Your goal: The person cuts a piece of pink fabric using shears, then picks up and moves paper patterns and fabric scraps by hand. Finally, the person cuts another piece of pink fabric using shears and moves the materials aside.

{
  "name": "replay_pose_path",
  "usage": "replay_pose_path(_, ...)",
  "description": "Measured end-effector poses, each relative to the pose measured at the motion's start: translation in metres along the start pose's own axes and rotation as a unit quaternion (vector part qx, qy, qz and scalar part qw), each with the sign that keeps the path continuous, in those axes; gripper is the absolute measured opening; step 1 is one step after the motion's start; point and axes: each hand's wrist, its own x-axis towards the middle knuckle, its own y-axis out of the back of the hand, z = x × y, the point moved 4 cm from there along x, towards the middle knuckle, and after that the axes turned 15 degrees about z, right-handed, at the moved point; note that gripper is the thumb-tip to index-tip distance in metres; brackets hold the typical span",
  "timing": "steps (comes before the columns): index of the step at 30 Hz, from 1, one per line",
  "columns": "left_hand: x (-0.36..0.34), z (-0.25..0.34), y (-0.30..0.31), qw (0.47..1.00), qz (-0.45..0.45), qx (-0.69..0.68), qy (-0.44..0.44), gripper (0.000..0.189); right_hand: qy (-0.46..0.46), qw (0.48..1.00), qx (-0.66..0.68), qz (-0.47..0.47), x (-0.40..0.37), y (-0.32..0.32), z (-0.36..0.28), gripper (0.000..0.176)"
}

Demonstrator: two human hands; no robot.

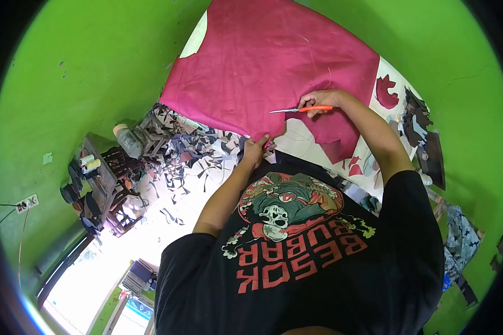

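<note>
Black shirt [341, 290], left grip [254, 152] closed on red sheet [235, 72], right grip [317, 101] around scissors [315, 108].

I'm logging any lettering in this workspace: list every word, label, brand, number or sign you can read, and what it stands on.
"BESOK": shirt
"BUBAR": shirt
Small mark in the shirt's picture: too small to read for certain.
Spools: any print is too small to read.
Scissors: no brand can be made out.
</note>
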Motion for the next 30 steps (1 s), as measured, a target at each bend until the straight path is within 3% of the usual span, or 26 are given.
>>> replay_pose_path(3, -0.005, 0.009, 0.0, 1.0, 0.001, 0.003, 0.012, 0.024, -0.009, 0.999, 0.041, -0.001, -0.002, -0.001, -0.013, 0.049)
replay_pose_path(12, -0.006, 0.005, -0.009, 1.0, 0.01, 0.003, 0.01, 0.018, -0.053, 0.999, 0.002, 0.001, -0.006, 0.01, -0.01, 0.044)
replay_pose_path(17, -0.004, 0.006, -0.004, 1.0, -0.022, -0.001, 0.019, 0.015, -0.013, 0.999, -0.039, -0.018, 0.013, 0.018, -0.008, 0.04)
replay_pose_path(20, -0.01, 0.012, -0.007, 1.0, 0.015, -0.003, 0.015, 0.016, -0.028, 0.997, -0.069, -0.016, 0.01, 0.017, -0.026, 0.039)
replay_pose_path(23, -0.001, 0.004, -0.001, 1.0, -0.003, 0.007, 0.012, 0.017, -0.043, 0.995, -0.085, -0.039, 0.022, 0.019, -0.024, 0.039)
replay_pose_path(30, -0.001, 0.001, -0.001, 1.0, 0.026, 0.012, 0.012, 0.018, -0.008, 0.998, -0.041, -0.053, 0.023, 0.019, -0.021, 0.034)
